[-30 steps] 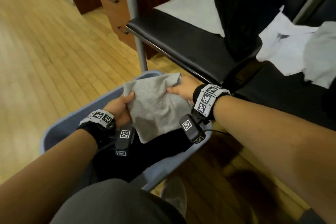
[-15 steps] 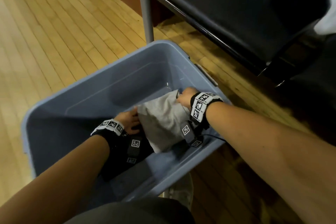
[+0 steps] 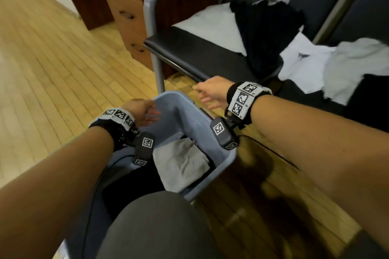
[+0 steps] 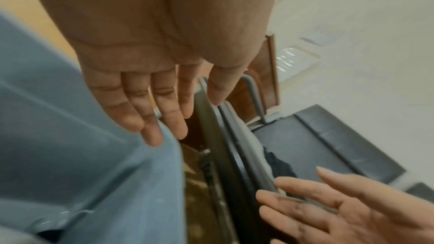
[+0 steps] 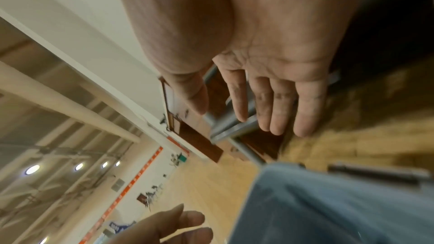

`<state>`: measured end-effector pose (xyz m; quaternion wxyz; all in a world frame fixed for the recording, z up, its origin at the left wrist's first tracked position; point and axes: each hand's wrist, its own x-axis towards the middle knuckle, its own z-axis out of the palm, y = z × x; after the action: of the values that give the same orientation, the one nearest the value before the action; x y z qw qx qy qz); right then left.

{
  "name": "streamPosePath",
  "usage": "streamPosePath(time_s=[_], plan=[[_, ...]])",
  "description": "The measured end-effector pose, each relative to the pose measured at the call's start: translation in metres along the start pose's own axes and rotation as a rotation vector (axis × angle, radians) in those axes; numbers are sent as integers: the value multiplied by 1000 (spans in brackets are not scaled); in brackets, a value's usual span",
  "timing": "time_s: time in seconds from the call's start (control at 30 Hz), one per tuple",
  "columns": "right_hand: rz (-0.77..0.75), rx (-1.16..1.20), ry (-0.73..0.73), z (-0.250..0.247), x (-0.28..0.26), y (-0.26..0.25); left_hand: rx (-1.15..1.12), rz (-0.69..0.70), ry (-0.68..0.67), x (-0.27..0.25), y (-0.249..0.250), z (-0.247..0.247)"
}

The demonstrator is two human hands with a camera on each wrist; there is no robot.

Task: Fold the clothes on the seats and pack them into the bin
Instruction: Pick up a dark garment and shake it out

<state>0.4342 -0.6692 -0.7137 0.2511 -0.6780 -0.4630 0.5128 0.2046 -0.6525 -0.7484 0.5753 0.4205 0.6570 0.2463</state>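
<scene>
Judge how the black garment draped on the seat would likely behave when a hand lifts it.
The black garment will probably be floppy: it already lies crumpled in folds over the seat. It looks light, thin cloth. It overlaps the white clothes beside it, so lifting may drag those along. Both the left hand and right hand are empty.

A folded cloth (image 3: 181, 164) lies in the bin (image 3: 223, 160) on the floor (image 3: 52, 65); behind it, clothes (image 3: 315, 65) lie on the seats (image 3: 195, 50).
</scene>
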Motion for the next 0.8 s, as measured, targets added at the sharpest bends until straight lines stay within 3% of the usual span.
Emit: streamPosePath(time_s=[0.13,0.27,0.57,0.67,0.8], plan=[[-84,38,155,-80,-64,-22,69,180,-105,-51,72,49],[-89,61,303,-157,-123,-3,138,279,-228,-95,117,125],[63,205,627,-299,-229,122,320,465,-476,-168,138,319],[99,-43,784,-322,-250,171,439,534,-522,-169,124,370],[228,-413,752,-339,-264,207,703,631,-451,-150,111,413]])
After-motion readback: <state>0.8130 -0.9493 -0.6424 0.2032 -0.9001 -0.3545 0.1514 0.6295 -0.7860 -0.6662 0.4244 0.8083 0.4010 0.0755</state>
